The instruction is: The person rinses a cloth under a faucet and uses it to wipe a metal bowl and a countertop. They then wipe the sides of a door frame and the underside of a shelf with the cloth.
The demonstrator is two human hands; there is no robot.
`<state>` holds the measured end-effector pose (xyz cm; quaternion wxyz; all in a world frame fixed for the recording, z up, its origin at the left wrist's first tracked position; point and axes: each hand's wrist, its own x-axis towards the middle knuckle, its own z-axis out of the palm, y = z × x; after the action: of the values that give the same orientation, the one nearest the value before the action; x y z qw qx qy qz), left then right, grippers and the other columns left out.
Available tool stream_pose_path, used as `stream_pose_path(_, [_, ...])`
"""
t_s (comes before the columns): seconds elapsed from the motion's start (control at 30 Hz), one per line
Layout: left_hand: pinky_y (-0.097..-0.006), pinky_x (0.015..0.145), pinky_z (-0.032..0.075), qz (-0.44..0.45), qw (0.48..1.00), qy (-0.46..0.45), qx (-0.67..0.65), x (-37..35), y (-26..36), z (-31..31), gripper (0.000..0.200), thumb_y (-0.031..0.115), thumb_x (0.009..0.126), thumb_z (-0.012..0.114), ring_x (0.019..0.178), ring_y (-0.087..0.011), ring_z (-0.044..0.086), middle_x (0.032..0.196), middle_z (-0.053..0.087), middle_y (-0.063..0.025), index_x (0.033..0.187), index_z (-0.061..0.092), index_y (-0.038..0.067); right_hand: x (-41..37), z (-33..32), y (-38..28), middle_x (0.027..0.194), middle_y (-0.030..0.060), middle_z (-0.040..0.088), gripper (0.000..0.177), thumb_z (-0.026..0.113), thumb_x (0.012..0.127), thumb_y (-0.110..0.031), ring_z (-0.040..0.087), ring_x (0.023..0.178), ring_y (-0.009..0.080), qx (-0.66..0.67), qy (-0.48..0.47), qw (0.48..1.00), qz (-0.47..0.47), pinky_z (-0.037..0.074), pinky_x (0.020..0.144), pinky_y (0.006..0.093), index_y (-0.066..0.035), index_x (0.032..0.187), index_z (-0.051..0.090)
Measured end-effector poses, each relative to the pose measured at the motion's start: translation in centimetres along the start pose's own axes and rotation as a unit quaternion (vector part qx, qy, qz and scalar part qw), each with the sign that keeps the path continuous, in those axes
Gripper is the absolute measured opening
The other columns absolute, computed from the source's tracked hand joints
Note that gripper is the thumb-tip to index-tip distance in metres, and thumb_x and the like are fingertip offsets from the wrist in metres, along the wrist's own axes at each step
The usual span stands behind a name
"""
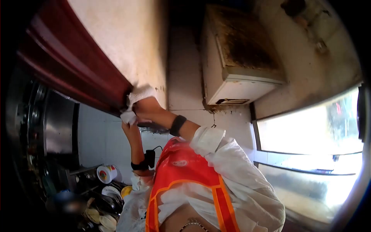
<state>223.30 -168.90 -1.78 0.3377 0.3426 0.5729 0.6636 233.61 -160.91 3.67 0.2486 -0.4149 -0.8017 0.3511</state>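
A crumpled white cloth lies against the edge of a dark red door frame, at the centre left. My right hand reaches across from the right and is closed on the cloth, pressing it near the frame's end. Just below, my left hand grips a bunched white part of the cloth, its fingers largely covered by the fabric. Both forearms wear black bands, and the hands almost meet at the frame.
A stained white box-shaped appliance is at the upper right, beside a bright window. Bowls and dishes crowd the lower left, near a white bucket. A pale wall runs alongside the frame.
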Motion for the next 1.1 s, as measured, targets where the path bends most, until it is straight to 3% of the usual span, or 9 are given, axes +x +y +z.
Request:
stream_pose_path(0.1, [-0.0262,0.068,0.041,-0.084,0.988,-0.130,0.021,-1.2,0.2,-0.8,0.022,0.005,0.078,0.041,0.078,-0.0141,0.050,0.084,0.054,-0.0079,0.095,0.053,-0.003,-2.1,1.5,2.7,0.077,0.0186,0.057,0.021,0.051,0.065,-0.010,0.055,0.076,0.0348,0.077,0.031,0.996,0.035,0.044,0.067,0.0401,0.000,0.083,0.055])
stream_pose_path(0.2, [-0.0268,0.074,0.042,0.000,0.989,-0.060,0.133,0.7,-1.9,-4.6,0.030,0.007,0.081,0.036,0.083,-0.0187,0.051,0.094,0.052,-0.0114,0.106,0.046,-0.006,-1.1,2.3,2.5,0.076,0.0192,0.056,0.021,0.051,0.064,-0.006,0.056,0.072,0.0343,0.126,0.192,0.973,-0.035,0.045,0.064,0.0393,0.001,0.083,0.054])
stream_pose_path(0.43, [-0.0279,0.084,0.035,0.122,0.982,0.098,0.105,2.0,7.6,-4.8,0.029,0.009,0.087,0.033,0.094,-0.0204,0.047,0.104,0.049,-0.0147,0.109,0.043,-0.007,1.4,-6.2,-6.8,0.065,0.0192,0.051,0.014,0.053,0.062,-0.005,0.051,0.060,0.0343,0.097,0.256,0.945,-0.178,0.042,0.053,0.0377,0.002,0.073,0.051])
stream_pose_path(0.53, [-0.0270,0.073,0.040,0.167,0.946,0.089,0.261,2.5,6.3,-6.5,0.027,0.006,0.086,0.033,0.085,-0.0184,0.050,0.094,0.052,-0.0128,0.108,0.043,-0.006,2.7,-3.9,-6.1,0.060,0.0244,0.049,0.013,0.051,0.061,-0.008,0.049,0.059,0.0406,0.153,0.285,0.931,-0.169,0.041,0.057,0.0450,0.003,0.061,0.046])
stream_pose_path(0.63, [-0.0233,0.056,0.040,0.031,0.992,-0.010,0.122,1.4,2.5,-7.9,0.023,0.004,0.083,0.033,0.063,-0.0136,0.053,0.081,0.056,-0.0091,0.101,0.046,-0.003,0.8,-2.7,-4.5,0.068,0.0250,0.053,0.021,0.054,0.057,-0.009,0.054,0.065,0.0382,0.038,0.153,0.987,-0.011,0.044,0.059,0.0420,0.006,0.072,0.054])
stream_pose_path(0.7, [-0.0223,0.052,0.040,-0.008,0.994,-0.008,0.107,0.0,0.3,-7.9,0.023,0.004,0.082,0.032,0.057,-0.0125,0.054,0.077,0.057,-0.0081,0.099,0.047,-0.002,0.7,0.5,0.1,0.078,0.0203,0.057,0.033,0.054,0.058,-0.008,0.057,0.073,0.0349,0.020,0.110,0.994,-0.019,0.045,0.064,0.0403,0.002,0.090,0.056])
stream_pose_path(0.77, [-0.0227,0.048,0.040,-0.083,0.990,-0.040,0.110,-1.4,-1.5,-7.8,0.023,0.004,0.080,0.032,0.053,-0.0137,0.056,0.074,0.057,-0.0076,0.095,0.048,-0.002,0.2,2.7,1.6,0.085,0.0227,0.057,0.052,0.054,0.064,-0.006,0.058,0.074,0.0336,-0.005,0.232,0.967,-0.104,0.046,0.064,0.0353,-0.002,0.115,0.044])
stream_pose_path(0.97, [-0.0224,0.046,0.040,-0.074,0.994,-0.033,0.069,-1.6,-0.7,-7.7,0.024,0.004,0.080,0.031,0.050,-0.0148,0.055,0.072,0.057,-0.0088,0.095,0.048,-0.002,0.1,1.8,2.2,0.087,0.0113,0.056,0.057,0.056,0.065,-0.004,0.056,0.081,0.0175,0.133,0.007,0.988,0.084,0.044,0.070,0.0279,0.000,0.118,0.038])
stream_pose_path(1.1, [-0.0231,0.046,0.040,0.013,1.000,0.011,0.014,-0.8,4.1,-7.0,0.022,0.005,0.083,0.031,0.050,-0.0145,0.054,0.071,0.057,-0.0084,0.095,0.048,-0.002,0.0,-1.4,0.6,0.085,0.0064,0.054,0.049,0.055,0.064,-0.001,0.054,0.077,0.0128,0.090,0.037,0.995,-0.038,0.044,0.068,0.0259,0.002,0.112,0.042])
